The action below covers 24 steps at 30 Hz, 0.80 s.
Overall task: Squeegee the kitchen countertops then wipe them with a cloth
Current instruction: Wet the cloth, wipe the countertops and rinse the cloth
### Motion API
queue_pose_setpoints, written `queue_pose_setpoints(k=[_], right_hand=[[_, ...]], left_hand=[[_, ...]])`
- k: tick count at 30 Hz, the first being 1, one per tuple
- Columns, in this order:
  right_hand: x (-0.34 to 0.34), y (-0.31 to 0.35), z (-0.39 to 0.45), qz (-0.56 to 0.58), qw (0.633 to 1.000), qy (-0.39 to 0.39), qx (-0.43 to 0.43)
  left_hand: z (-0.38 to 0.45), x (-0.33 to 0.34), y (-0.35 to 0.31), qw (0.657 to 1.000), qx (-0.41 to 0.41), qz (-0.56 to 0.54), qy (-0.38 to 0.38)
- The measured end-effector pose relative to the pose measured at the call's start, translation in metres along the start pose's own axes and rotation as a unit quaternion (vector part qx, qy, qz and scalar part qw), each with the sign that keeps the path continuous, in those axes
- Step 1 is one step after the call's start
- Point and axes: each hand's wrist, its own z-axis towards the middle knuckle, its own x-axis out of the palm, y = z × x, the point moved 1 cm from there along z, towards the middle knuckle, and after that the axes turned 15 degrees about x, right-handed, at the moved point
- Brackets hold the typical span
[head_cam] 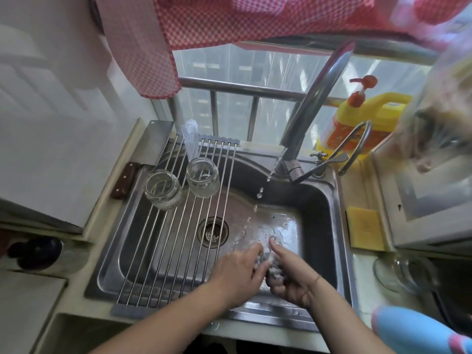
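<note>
Here both hands, left hand (236,273) and right hand (288,277), curl around a wet grey cloth (268,264) low in the sink (329,208), at 6 o'clock, likely wringing it so drips stay in the basin. Two glass jars (163,189) drain on the rack (178,226) at 9 o'clock. One yellow sponge (364,229) lies on the surface at 3 o'clock. No squeegee visible.
</note>
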Motion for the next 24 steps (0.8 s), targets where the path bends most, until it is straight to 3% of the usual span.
queue_pose_setpoints(k=[2, 4, 5, 7, 8, 9, 10, 13, 15, 18, 21, 22, 24], right_hand=[[-0.012, -0.010, -0.011, 0.035, 0.993, -0.017, -0.112], [-0.028, -0.028, -0.019, -0.040, 0.944, -0.114, -0.306], [-0.036, -0.037, -0.021, -0.107, 0.896, -0.165, -0.398], [-0.050, -0.047, -0.020, -0.293, 0.739, -0.242, -0.556], [-0.056, -0.049, -0.018, -0.364, 0.653, -0.260, -0.610], [-0.060, -0.047, -0.016, -0.410, 0.590, -0.265, -0.643], [-0.063, -0.042, -0.014, -0.436, 0.550, -0.259, -0.664], [-0.055, -0.021, -0.013, -0.462, 0.491, -0.230, -0.702], [-0.044, -0.006, -0.015, -0.449, 0.464, -0.269, -0.715], [-0.033, 0.008, -0.013, -0.416, 0.446, -0.339, -0.716], [-0.019, 0.009, -0.011, -0.382, 0.499, -0.375, -0.682], [-0.013, 0.007, -0.011, -0.370, 0.541, -0.381, -0.652], [0.000, 0.004, -0.009, -0.331, 0.659, -0.375, -0.561]], left_hand=[[0.008, 0.001, -0.005, 0.991, -0.095, -0.094, -0.018], [0.019, 0.001, -0.015, 0.934, -0.236, -0.266, -0.015], [0.023, 0.002, -0.021, 0.868, -0.304, -0.393, -0.005], [0.029, 0.000, -0.035, 0.699, -0.388, -0.598, 0.054], [0.031, -0.002, -0.040, 0.640, -0.397, -0.650, 0.103], [0.032, -0.006, -0.043, 0.614, -0.385, -0.671, 0.158], [0.034, -0.010, -0.046, 0.617, -0.360, -0.668, 0.209], [0.036, -0.018, -0.054, 0.669, -0.290, -0.616, 0.299], [0.034, -0.022, -0.060, 0.704, -0.283, -0.590, 0.277], [0.038, -0.028, -0.063, 0.810, -0.254, -0.502, 0.166], [0.048, -0.026, -0.050, 0.912, -0.172, -0.372, 0.022], [0.050, -0.025, -0.044, 0.937, -0.138, -0.319, -0.017], [0.052, -0.019, -0.030, 0.974, -0.074, -0.209, -0.054]])
